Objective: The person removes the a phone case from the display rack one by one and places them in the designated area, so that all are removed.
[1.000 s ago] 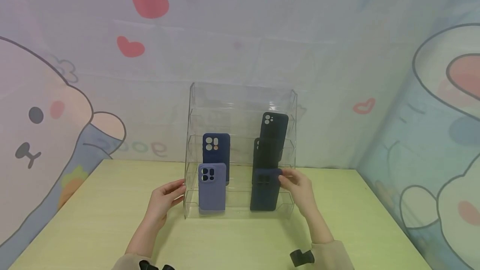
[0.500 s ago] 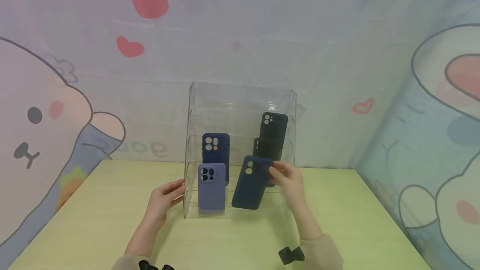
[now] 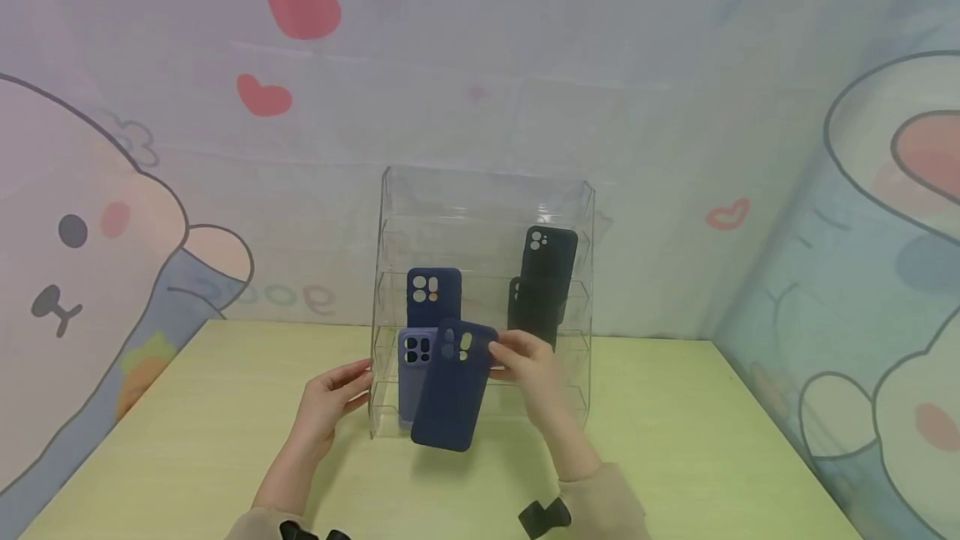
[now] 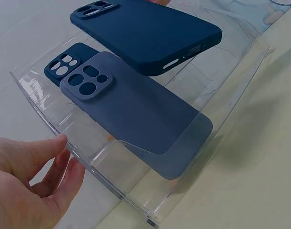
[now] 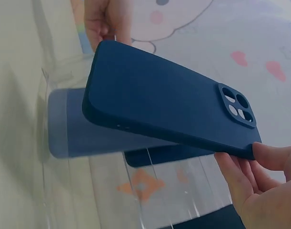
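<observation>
The person's right hand [image 3: 532,365] pinches a dark blue phone case [image 3: 453,394] between thumb and fingers, by the right edge near its camera holes; the case hangs tilted at the near side of a clear stand [image 3: 483,223], its top leaning right and its bottom pointing left; from here I see it cover part of a light purple case [image 3: 411,386], but the two are apart; the purple case sits in the lowest row, on the left; another blue case [image 3: 450,307] stands just behind it, one row up. The left hand [image 3: 330,402] touches the stand's left side with its fingertips; its fingers are loose and softly bent. On the stand's right side, a tall black case [image 3: 551,273] stands higher up; a second black case [image 3: 513,307] peeks out by it; the stand is on a pale yellow table [image 3: 675,423].
</observation>
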`<state>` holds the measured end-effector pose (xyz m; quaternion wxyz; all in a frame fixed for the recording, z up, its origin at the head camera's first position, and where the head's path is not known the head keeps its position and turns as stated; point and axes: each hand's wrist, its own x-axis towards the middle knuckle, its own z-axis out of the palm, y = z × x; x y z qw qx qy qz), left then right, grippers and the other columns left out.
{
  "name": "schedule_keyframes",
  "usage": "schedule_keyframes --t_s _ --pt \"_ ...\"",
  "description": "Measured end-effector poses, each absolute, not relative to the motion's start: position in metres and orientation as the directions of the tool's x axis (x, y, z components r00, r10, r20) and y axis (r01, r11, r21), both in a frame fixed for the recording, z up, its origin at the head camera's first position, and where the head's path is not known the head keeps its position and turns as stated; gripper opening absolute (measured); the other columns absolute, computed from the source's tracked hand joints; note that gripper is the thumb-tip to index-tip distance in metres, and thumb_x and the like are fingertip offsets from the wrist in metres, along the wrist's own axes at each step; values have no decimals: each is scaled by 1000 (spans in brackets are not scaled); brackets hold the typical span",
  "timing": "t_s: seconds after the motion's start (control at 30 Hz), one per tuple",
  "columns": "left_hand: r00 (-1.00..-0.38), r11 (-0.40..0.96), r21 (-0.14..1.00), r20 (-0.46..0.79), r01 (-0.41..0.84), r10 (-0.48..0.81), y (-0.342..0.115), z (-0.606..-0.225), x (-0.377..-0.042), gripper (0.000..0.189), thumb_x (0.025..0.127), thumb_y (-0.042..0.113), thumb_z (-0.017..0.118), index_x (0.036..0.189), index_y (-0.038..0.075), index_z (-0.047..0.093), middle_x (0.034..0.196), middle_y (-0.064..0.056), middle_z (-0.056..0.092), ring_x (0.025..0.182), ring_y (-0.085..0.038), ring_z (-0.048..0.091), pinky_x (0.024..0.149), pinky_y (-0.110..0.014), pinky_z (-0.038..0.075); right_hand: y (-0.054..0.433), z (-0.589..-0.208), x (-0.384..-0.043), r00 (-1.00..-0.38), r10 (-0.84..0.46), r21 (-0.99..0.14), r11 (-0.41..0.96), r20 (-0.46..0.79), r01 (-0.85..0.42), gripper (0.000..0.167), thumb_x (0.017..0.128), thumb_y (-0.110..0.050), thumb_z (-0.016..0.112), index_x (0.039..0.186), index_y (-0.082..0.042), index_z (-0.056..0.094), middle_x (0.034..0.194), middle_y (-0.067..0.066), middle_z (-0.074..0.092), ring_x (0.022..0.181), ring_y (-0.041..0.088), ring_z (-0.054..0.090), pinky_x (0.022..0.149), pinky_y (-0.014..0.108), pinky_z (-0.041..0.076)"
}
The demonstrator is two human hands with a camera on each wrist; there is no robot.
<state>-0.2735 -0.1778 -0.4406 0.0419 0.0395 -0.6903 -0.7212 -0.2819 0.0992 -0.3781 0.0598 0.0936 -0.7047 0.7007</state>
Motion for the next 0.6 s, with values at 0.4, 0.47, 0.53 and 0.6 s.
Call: schedule_keyframes --t_s 0.4,0.47,0.53,0.6 --pt "-993 -32 999 5 9 -117 -178 -441 -273 43 96 5 59 136 -10 51 118 -6 66 91 1 66 85 -19 58 65 -394 -273 -980 -159 -993 -25 116 -113 33 92 -8 62 114 17 59 90 7 68 71 11 66 74 36 63" --pt "-993 -34 999 7 11 -117 -178 -441 -273 43 96 5 60 136 -10 51 116 -4 66 90 1 66 85 -20 58 59 -397 -271 -981 -168 -995 -26 96 -93 33 92 -7 62 114 17 59 89 7 67 69 11 65 73 36 63" --pt "-993 -36 999 8 12 -117 -178 -441 -273 43 96 5 60 136 -10 51 114 -3 67 91 0 66 85 -20 58 53 -400 -269 -982 -173 -997 -31 79 -75 31 91 -6 63 113 17 59 86 6 66 67 10 63 71 36 64" --pt "-993 -38 999 10 15 -118 -178 -441 -274 43 96 5 60 136 -10 51 112 -3 67 92 -1 66 85 -20 58 48 -404 -268 -983 -173 -998 -30 60 -55 30 91 -5 63 111 17 59 83 4 64 65 10 61 68 36 64"
